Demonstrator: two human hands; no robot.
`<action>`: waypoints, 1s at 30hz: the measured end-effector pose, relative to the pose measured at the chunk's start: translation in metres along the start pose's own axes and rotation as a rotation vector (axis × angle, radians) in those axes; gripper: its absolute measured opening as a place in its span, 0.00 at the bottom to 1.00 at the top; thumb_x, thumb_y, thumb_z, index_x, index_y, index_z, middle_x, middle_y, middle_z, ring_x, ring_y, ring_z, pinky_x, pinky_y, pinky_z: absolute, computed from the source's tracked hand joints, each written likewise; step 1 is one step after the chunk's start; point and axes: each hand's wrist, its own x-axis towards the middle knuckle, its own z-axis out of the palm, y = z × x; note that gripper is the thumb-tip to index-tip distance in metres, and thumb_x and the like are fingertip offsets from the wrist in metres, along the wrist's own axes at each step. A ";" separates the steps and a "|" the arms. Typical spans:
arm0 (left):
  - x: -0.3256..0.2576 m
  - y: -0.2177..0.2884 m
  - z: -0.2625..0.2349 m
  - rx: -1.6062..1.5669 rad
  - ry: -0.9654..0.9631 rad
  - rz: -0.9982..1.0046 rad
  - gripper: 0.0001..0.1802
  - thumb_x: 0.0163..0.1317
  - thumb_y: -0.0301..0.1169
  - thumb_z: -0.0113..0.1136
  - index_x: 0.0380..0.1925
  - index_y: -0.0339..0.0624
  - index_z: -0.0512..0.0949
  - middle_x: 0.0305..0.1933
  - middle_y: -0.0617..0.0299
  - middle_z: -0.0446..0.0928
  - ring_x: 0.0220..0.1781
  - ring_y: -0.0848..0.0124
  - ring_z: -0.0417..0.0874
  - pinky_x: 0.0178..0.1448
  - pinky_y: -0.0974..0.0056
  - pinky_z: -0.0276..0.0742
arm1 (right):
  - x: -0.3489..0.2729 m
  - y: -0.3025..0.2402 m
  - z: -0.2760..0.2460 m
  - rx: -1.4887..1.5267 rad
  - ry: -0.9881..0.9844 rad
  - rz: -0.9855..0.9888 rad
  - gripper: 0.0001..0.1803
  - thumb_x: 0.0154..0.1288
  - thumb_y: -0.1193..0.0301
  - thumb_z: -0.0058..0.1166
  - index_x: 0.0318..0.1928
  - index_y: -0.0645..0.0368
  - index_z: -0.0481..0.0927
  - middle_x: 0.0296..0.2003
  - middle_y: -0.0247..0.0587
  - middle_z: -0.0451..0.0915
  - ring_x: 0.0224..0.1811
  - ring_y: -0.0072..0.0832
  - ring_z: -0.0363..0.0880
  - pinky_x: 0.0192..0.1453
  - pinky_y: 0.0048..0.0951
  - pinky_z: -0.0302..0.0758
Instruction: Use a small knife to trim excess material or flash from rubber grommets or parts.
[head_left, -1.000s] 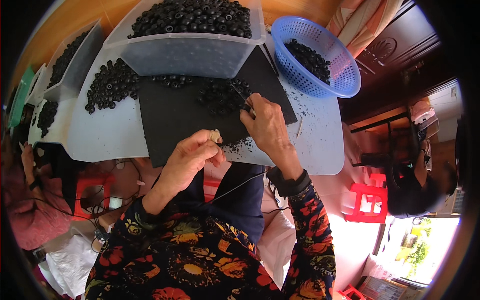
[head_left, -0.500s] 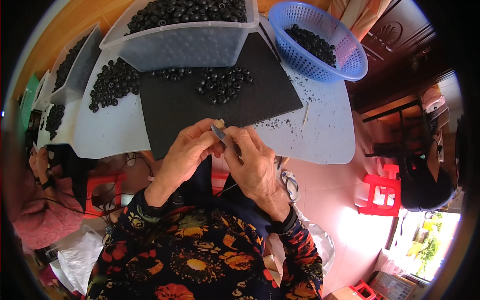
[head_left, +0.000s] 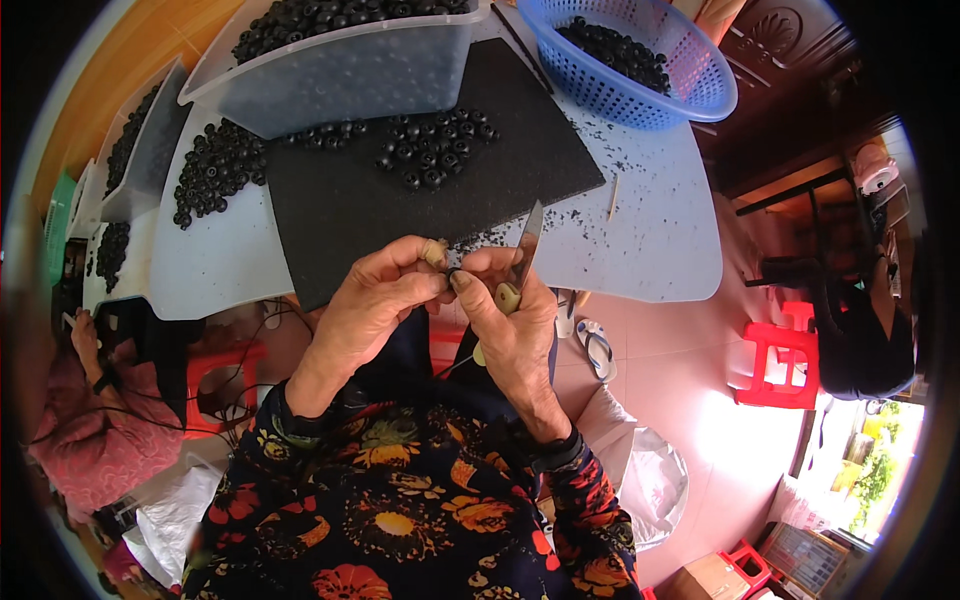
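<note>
Spread across the pale blue surface [head_left: 660, 250], a black foam mat [head_left: 400, 190] for keeping a loose heap of small black rubber rings [head_left: 430, 150] from rolling away, with a clear plastic bin [head_left: 340, 70] and a blue plastic basket [head_left: 640, 60] of more rings set at the far edge, within reach. Raised just above the near edge of the mat, close to the chest for a clear look: left hand [head_left: 375, 300] curled, fingertips pinched shut on one small black ring [head_left: 452, 272]. Closed around a small knife [head_left: 522, 262] with blade pointing up and away, right hand [head_left: 515, 325] with thumb tip pressed against that same ring, apparently steadying it for trimming.
</note>
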 end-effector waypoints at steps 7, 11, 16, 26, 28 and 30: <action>-0.001 0.003 0.016 -0.004 -0.009 -0.052 0.11 0.61 0.23 0.53 0.44 0.37 0.75 0.40 0.65 0.74 0.40 0.75 0.73 0.48 0.69 0.71 | 0.007 0.004 -0.011 -0.065 -0.114 -0.051 0.06 0.67 0.77 0.52 0.40 0.68 0.76 0.29 0.36 0.78 0.28 0.18 0.75 0.32 0.18 0.72; 0.001 -0.009 0.008 -0.002 0.018 0.051 0.14 0.61 0.20 0.54 0.47 0.34 0.75 0.39 0.68 0.73 0.39 0.82 0.73 0.44 0.74 0.70 | 0.002 0.004 -0.013 0.026 -0.040 0.109 0.09 0.70 0.71 0.50 0.40 0.66 0.77 0.25 0.31 0.75 0.22 0.13 0.67 0.25 0.16 0.64; 0.003 -0.009 0.012 0.090 0.066 0.159 0.14 0.59 0.19 0.55 0.46 0.35 0.77 0.36 0.71 0.72 0.38 0.83 0.69 0.44 0.76 0.67 | -0.008 0.007 -0.018 -0.014 -0.003 0.165 0.14 0.71 0.64 0.49 0.40 0.64 0.76 0.24 0.27 0.70 0.22 0.11 0.62 0.25 0.15 0.60; -0.003 -0.003 0.015 0.256 0.017 0.108 0.14 0.57 0.21 0.52 0.45 0.32 0.76 0.42 0.64 0.74 0.44 0.77 0.73 0.51 0.70 0.69 | -0.011 0.002 -0.014 0.083 -0.005 0.208 0.10 0.71 0.66 0.50 0.36 0.61 0.75 0.20 0.24 0.68 0.18 0.09 0.59 0.20 0.15 0.56; -0.002 -0.004 0.015 0.243 -0.010 0.106 0.14 0.58 0.22 0.53 0.45 0.32 0.75 0.42 0.64 0.74 0.44 0.76 0.73 0.51 0.69 0.69 | -0.012 0.009 -0.019 0.017 -0.023 0.167 0.11 0.72 0.68 0.47 0.36 0.62 0.75 0.19 0.25 0.68 0.16 0.10 0.60 0.18 0.16 0.56; 0.000 -0.004 0.018 0.085 -0.049 0.158 0.14 0.60 0.20 0.54 0.47 0.33 0.75 0.37 0.66 0.75 0.40 0.80 0.76 0.48 0.73 0.76 | -0.015 0.013 -0.022 -0.301 -0.007 0.007 0.10 0.72 0.69 0.45 0.36 0.64 0.74 0.19 0.27 0.69 0.18 0.10 0.64 0.18 0.19 0.60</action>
